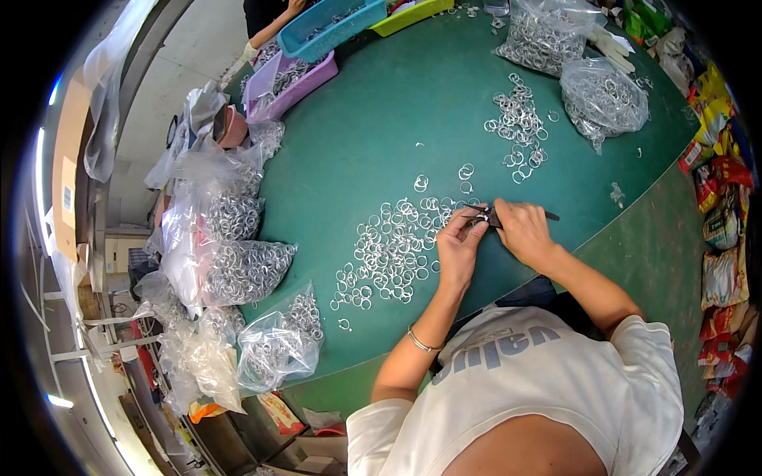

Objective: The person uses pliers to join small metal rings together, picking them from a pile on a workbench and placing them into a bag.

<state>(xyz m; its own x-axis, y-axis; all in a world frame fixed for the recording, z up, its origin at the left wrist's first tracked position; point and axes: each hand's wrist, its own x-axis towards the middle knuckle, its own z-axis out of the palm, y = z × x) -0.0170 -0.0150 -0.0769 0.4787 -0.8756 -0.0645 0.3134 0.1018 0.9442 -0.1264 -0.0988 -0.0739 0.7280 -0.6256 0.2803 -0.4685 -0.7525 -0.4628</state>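
My left hand (459,247) pinches a small silver ring (476,221) at the near edge of a green table (373,111). My right hand (524,230) grips a dark plier-like tool (496,215) whose tip meets that ring. The tool's dark handle end pokes out to the right of my fist. A spread of several loose silver rings (393,246) lies just left of my hands. A second loose pile of rings (520,131) lies farther back, beyond my right hand.
Clear plastic bags of rings (238,270) crowd the table's left edge, with two more bags (603,99) at the far right. Blue (329,28), purple (290,79) and yellow-green (409,16) trays stand at the far end, where another person's arm (274,28) reaches in. Colourful packets (718,182) line the right side.
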